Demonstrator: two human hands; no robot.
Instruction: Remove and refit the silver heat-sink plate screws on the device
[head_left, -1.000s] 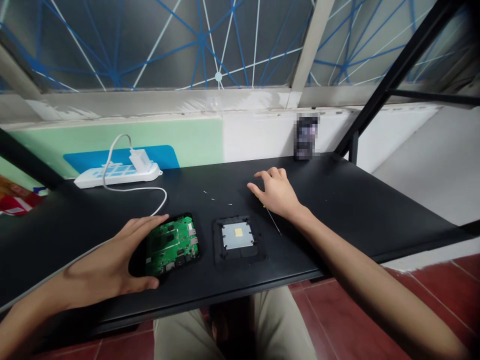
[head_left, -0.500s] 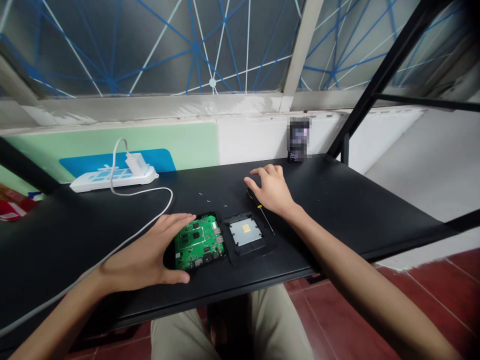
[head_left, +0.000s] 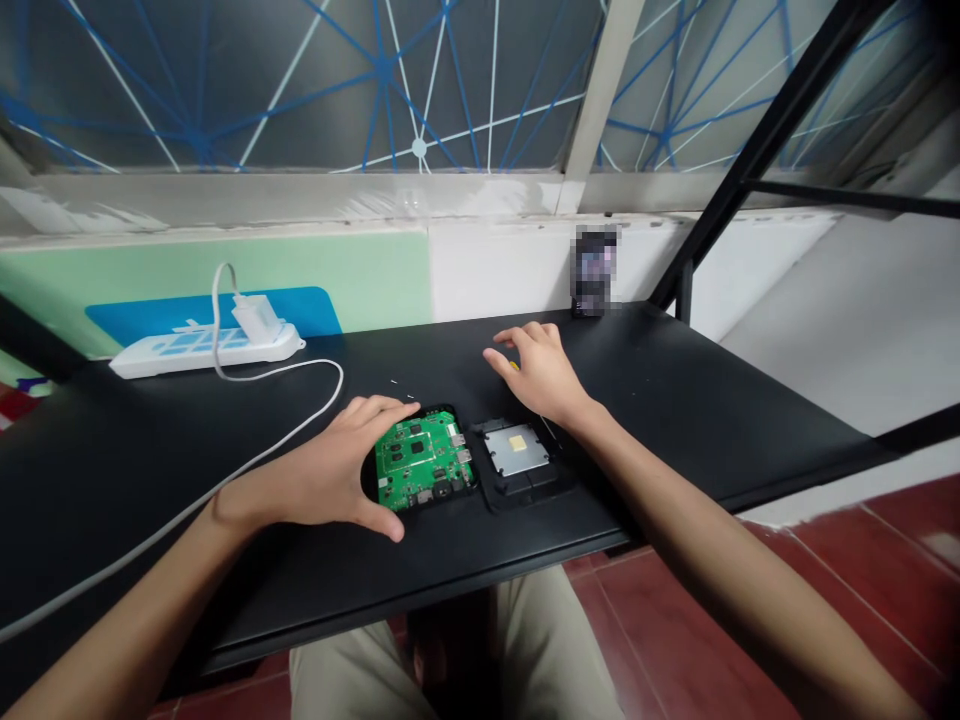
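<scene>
The left hand cups the left edge of the open case with its green board, thumb and fingers spread around it, on the bench. The right hand lies curled over a screwdriver; whether it grips is unclear. The step in hand looks like steadying the case; next calls for a firm hold on the tool. The lid lies just beside. The screwdriver is mostly hidden; tiny screws are barely visible.

circuit board left of cover plate — touching | power strip behind-left | table
</scene>
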